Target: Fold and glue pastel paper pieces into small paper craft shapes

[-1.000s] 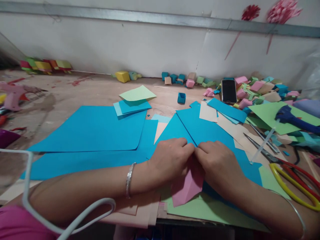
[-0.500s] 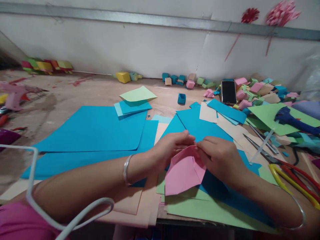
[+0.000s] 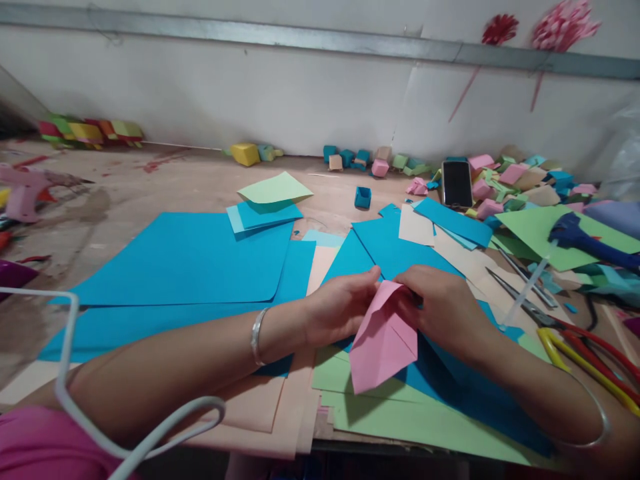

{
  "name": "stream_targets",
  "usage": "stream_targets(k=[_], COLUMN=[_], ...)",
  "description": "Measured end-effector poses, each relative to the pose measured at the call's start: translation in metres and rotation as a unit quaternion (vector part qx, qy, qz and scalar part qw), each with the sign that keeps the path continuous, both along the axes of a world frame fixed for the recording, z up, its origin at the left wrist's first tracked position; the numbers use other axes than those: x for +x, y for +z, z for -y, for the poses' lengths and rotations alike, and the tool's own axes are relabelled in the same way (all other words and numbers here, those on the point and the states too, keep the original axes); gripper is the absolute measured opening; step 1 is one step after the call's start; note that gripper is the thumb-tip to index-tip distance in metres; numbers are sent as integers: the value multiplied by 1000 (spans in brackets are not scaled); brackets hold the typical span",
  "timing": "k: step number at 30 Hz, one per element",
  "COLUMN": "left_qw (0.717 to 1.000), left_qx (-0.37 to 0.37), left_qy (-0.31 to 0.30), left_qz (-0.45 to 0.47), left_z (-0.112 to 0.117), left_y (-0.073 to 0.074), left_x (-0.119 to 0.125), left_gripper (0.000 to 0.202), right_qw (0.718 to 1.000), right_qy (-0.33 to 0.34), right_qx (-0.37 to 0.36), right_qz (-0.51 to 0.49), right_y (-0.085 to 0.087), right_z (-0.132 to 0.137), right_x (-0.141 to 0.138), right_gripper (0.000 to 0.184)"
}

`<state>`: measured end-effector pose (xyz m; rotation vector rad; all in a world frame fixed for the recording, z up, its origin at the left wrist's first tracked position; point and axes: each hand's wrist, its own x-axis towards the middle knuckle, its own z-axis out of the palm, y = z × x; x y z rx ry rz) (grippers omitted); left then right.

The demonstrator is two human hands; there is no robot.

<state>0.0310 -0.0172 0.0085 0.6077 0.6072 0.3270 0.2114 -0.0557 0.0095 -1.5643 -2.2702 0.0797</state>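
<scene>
A creased sheet of pink paper hangs between my two hands, partly folded, its lower end pointing toward me. My right hand pinches its upper right edge, with the thumb hidden behind the fold. From the left, my left hand holds the upper left side, thumb up and fingers curled behind the paper. Beneath lie blue sheets and light green sheets. Just right of my right hand are red-and-yellow-handled scissors.
Large blue sheets spread to the left. A phone leans by a heap of small paper pieces. A blue glue gun lies on the right, a pink one on the left. A white cable crosses the lower left.
The pink paper has turned and narrowed as its sides came closer together. My left hand has opened a little away from the top edge and lies lower along the paper's side.
</scene>
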Motion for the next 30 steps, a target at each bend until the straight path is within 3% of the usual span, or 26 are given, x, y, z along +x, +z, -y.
stream_targets(k=[5, 8, 16, 23, 27, 30], left_qw=[999, 997, 997, 998, 997, 997], left_qx=[18, 7, 6, 13, 14, -11], left_qy=[40, 77, 77, 52, 65, 62], left_qz=[-25, -19, -20, -23, -31, -40], left_z=[5, 4, 3, 3, 1, -2], left_y=[-5, -5, -3, -7, -8, -11], left_x=[2, 2, 2, 1, 2, 1], left_gripper=[32, 20, 9, 15, 13, 14], right_qw=[998, 994, 998, 996, 993, 985], right_qy=[16, 36, 59, 70, 87, 99], right_qx=[-3, 4, -2, 25, -28, -83], right_qz=[-60, -104, -32, -43, -68, -118], right_y=[12, 10, 1, 3, 9, 14], right_z=[2, 2, 3, 3, 0, -1], right_x=[-5, -5, -3, -1, 1, 0], right_gripper=[11, 13, 20, 20, 13, 24])
